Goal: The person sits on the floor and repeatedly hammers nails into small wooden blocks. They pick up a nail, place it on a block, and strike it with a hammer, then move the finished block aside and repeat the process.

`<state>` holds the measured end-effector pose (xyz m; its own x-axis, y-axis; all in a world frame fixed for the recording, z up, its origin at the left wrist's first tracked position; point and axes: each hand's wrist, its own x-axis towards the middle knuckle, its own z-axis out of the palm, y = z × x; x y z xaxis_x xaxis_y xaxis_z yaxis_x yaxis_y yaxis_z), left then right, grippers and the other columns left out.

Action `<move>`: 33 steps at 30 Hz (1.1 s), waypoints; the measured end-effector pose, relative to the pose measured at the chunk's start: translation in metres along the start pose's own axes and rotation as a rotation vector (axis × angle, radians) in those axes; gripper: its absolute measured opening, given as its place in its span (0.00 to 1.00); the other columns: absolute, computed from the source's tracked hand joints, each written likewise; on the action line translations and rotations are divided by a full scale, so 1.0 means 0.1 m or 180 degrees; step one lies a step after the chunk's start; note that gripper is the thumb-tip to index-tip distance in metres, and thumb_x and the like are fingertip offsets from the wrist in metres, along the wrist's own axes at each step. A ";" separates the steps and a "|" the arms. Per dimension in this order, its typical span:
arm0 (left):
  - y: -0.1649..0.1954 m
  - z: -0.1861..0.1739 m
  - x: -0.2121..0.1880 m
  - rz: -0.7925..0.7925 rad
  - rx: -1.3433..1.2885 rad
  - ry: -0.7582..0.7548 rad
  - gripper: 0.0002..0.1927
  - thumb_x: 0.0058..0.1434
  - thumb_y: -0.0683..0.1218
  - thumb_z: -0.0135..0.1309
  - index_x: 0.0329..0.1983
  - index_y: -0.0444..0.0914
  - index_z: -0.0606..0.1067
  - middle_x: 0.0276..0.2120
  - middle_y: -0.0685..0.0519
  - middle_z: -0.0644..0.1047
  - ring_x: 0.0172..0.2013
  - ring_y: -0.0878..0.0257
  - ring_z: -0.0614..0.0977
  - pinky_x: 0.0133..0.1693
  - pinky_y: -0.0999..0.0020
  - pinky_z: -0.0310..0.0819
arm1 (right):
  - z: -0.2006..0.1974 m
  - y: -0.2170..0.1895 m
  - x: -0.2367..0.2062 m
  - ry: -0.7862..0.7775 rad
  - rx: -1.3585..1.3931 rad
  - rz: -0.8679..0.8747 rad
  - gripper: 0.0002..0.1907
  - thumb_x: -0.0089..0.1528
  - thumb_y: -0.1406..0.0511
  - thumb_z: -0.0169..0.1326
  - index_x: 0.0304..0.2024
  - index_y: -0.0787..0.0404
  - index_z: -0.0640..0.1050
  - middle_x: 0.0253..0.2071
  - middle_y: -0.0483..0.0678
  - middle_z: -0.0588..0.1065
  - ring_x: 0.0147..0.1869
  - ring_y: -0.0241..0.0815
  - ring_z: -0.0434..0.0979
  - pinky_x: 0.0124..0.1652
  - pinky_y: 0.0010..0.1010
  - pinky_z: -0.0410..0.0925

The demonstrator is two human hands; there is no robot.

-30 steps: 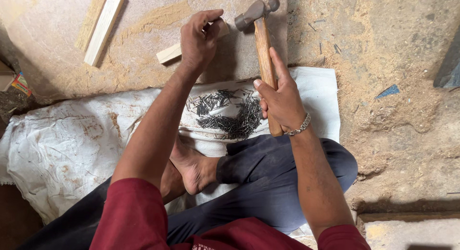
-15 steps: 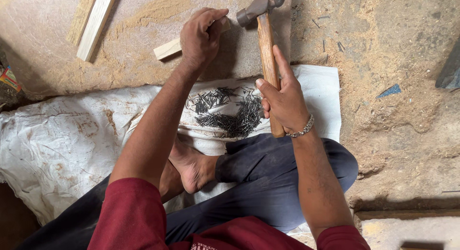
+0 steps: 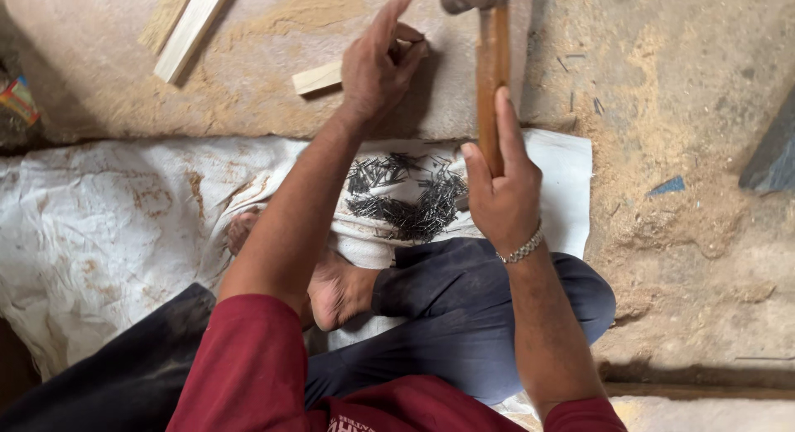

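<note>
Wooden hammer (image 3: 492, 76) clenched in right hand (image 3: 501, 196); left hand (image 3: 377, 63) pinches small wood strip (image 3: 317, 78), forefinger raised.

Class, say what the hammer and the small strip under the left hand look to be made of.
Hammer: brown wooden handle, worn smooth; dull grey head, likely steel. Small strip: pale raw wood, unpainted, sawn square. Left hand rests on it; right hand grips the handle.

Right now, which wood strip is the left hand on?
The short strip under the left hand, beside the hammer. The long strip lies untouched at upper left.
</note>
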<state>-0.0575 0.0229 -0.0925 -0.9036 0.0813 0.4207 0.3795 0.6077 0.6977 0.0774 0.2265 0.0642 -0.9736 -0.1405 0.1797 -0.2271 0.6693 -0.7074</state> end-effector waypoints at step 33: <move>0.17 -0.27 0.02 -0.0191 -0.0613 -0.0261 0.36 0.63 0.39 0.60 0.72 0.44 0.60 0.48 0.51 0.78 0.41 0.57 0.83 0.43 0.61 0.80 | 0.00 -0.02 -0.08 -0.0807 0.0440 0.1530 0.40 0.67 0.66 0.54 0.77 0.48 0.53 0.56 0.63 0.76 0.39 0.42 0.85 0.30 0.29 0.79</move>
<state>-0.0470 0.0118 -0.0640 -0.9358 0.1185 0.3320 0.3486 0.4517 0.8213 0.0860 0.2263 0.0646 -0.9390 -0.0258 -0.3431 0.2594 0.6019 -0.7553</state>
